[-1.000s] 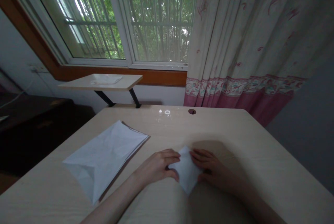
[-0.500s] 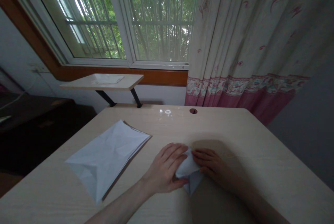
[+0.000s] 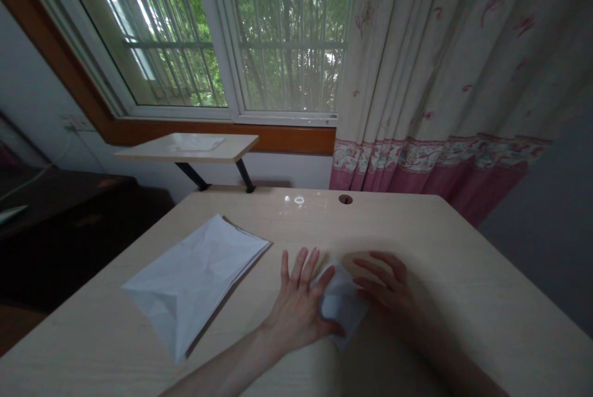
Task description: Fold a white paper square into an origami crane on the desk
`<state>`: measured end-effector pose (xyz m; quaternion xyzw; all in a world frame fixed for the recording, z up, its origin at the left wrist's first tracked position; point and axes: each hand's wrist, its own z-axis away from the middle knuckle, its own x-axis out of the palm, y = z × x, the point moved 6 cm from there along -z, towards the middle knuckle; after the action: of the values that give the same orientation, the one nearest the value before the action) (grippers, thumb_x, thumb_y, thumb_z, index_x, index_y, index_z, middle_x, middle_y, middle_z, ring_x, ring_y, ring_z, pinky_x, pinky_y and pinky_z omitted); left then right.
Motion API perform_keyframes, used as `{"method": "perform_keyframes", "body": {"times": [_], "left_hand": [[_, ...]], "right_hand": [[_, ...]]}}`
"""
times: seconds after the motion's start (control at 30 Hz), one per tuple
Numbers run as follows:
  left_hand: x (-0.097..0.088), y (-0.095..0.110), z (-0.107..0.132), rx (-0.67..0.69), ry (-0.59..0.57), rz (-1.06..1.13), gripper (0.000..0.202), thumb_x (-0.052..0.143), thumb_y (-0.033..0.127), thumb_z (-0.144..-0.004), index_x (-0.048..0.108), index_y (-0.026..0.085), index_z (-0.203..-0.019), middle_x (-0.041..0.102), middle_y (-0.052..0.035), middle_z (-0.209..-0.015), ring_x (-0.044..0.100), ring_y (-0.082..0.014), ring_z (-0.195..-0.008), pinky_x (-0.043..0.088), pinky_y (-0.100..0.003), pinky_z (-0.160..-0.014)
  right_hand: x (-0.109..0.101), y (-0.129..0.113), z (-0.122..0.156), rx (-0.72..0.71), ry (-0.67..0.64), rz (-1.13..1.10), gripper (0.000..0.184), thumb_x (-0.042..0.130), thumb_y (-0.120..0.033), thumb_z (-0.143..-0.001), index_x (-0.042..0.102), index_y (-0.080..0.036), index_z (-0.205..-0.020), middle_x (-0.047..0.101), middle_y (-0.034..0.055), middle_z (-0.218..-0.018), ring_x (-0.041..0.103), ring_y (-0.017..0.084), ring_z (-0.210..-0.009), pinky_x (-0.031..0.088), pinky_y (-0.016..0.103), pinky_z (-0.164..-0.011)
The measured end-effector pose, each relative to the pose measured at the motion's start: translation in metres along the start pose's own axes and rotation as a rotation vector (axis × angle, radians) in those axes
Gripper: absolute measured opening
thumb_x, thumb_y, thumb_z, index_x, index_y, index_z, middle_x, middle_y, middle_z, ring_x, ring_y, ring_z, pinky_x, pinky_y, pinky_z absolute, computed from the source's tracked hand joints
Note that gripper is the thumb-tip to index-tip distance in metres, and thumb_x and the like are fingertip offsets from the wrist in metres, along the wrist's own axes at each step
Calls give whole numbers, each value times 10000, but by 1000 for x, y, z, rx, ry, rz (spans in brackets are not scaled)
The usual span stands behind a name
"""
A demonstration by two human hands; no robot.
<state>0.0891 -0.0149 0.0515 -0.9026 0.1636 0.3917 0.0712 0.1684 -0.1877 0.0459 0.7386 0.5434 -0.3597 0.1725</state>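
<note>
On the desk [image 3: 463, 249], between left hand [image 3: 299, 307] and right hand [image 3: 389, 286], folded paper [image 3: 343, 301]. To the left of the left hand, apart from it, a stack of paper [image 3: 199, 279]. Beyond the folded paper, close to the desk's far edge, a cable hole [image 3: 345, 199]. At the far left corner, a raised shelf [image 3: 148, 152], above the desk on struts [image 3: 244, 175]. Behind the desk, a window [image 3: 282, 39]; to the window's right, a curtain [image 3: 430, 63].

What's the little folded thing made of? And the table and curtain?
The little folded thing looks like thin paper: white, matt, with straight edges. The table seems wood or wood-look board, smooth and slightly shiny: faint grain, light reflecting near the back. The curtain looks like soft printed cloth, hanging in folds; fibre unclear.
</note>
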Motion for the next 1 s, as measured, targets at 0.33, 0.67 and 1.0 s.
{"method": "perform_keyframes", "body": {"times": [0.33, 0.67, 1.0], "left_hand": [[5, 15, 16, 257, -37, -26, 365, 657, 509, -807, 588, 342, -1123, 586, -24, -1216, 423, -290, -1213, 77, -547, -1101], [15, 22, 5, 329, -229, 68, 332, 552, 467, -909, 624, 149, -967, 665, -76, -1049, 584, -217, -979, 372, -352, -916], [15, 17, 0, 206, -362, 120, 421, 533, 514, -901, 579, 147, -1101, 600, -98, -1231, 507, -240, -1156, 325, -361, -976]], "right_hand": [[-6, -2, -16, 183, 199, 53, 69, 548, -206, -892, 597, -248, -869, 573, 63, -1074, 448, 274, -1124, 376, 471, -912], [-6, -3, -21, 226, 199, -19, 67, 532, -239, -893, 590, -261, -867, 593, 45, -1033, 518, 235, -1042, 389, 422, -896], [-5, -6, -19, 158, 143, 8, 76, 566, -281, -874, 583, -266, -947, 633, 32, -1005, 544, 229, -1020, 373, 405, -888]]}}
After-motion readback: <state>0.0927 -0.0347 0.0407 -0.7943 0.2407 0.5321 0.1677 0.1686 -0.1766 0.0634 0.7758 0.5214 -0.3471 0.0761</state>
